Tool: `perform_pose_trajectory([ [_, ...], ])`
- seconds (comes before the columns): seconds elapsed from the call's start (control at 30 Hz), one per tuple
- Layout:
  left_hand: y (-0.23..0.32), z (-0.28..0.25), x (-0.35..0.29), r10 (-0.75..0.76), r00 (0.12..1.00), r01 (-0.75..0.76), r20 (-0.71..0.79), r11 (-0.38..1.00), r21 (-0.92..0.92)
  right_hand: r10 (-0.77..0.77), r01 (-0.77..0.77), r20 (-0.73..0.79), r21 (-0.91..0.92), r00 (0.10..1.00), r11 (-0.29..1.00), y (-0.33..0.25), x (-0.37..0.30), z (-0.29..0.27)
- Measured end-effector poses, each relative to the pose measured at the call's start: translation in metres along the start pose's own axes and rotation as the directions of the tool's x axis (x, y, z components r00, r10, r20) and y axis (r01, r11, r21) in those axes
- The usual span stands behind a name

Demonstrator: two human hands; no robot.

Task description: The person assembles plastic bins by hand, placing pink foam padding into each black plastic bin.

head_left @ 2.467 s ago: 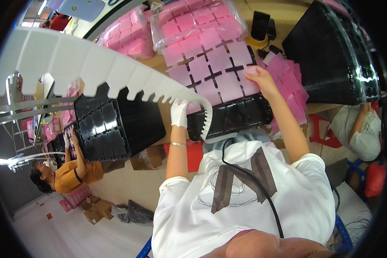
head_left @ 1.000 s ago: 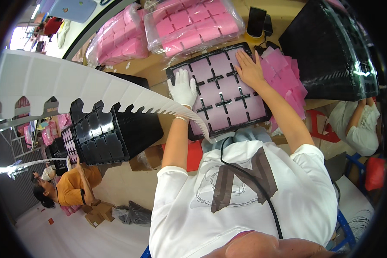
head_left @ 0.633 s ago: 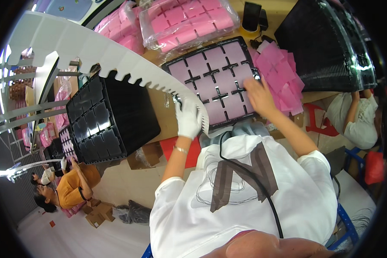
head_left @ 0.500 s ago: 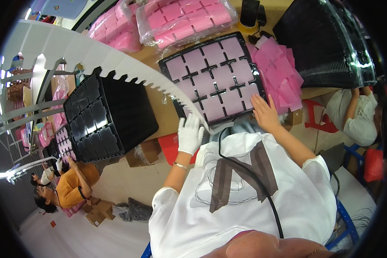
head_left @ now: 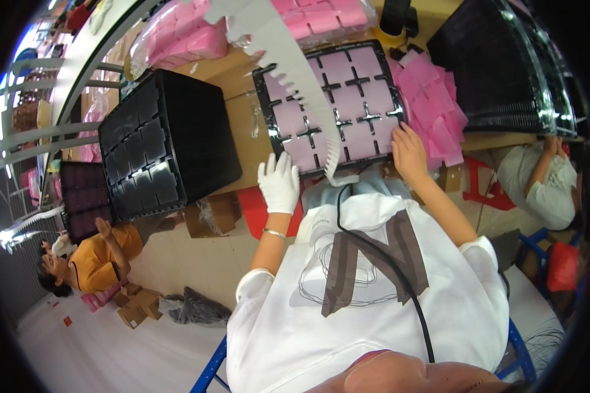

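Left hand, gloved, fingers slightly spread; right hand, fingers loosely together. Both shifted from sheet to edges of tray; sheet flat, apparently seated.

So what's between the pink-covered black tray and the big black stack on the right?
In the head view, a loose pile of pink sheets lies between the tray and the stack, with the right hand at the tray's lower right corner.
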State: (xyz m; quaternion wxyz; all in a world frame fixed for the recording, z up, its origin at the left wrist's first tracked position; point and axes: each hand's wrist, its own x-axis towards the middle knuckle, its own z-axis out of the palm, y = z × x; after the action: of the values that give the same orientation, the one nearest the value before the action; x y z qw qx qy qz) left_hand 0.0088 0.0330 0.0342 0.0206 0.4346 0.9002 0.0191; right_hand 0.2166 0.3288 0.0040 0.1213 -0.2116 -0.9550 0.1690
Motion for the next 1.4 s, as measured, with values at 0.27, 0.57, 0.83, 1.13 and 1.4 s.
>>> perform_pose_trajectory([
  [0.27, -0.021, 0.043, -0.009, -0.6, 0.793, 0.478, 0.103, 0.51, -0.715, 0.2, -0.199, -0.082, 0.025, 0.976, 0.98, -0.005, 0.005, 0.027],
  [0.57, -0.013, -0.024, 0.023, -0.464, 0.835, 0.419, 0.295, 0.189, -0.888, 0.173, -0.163, -0.119, 0.091, 0.978, 0.982, -0.006, 0.012, 0.021],
  [0.83, -0.041, -0.277, -0.067, -0.789, 0.549, 0.266, -0.275, 0.477, -0.838, 0.238, -0.102, -0.277, 0.429, 0.931, 0.897, -0.024, 0.03, -0.047],
  [1.13, -0.02, -0.366, -0.125, -0.282, -0.04, 0.758, -0.958, 0.616, -0.213, 0.144, 0.003, -0.253, 0.501, 0.957, 0.865, -0.048, 0.057, -0.052],
  [1.4, -0.102, -0.257, -0.057, -0.238, 0.59, 0.552, -0.771, 0.816, 0.17, 0.112, 0.017, -0.25, 0.466, 0.962, 0.885, -0.051, 0.057, -0.046],
])
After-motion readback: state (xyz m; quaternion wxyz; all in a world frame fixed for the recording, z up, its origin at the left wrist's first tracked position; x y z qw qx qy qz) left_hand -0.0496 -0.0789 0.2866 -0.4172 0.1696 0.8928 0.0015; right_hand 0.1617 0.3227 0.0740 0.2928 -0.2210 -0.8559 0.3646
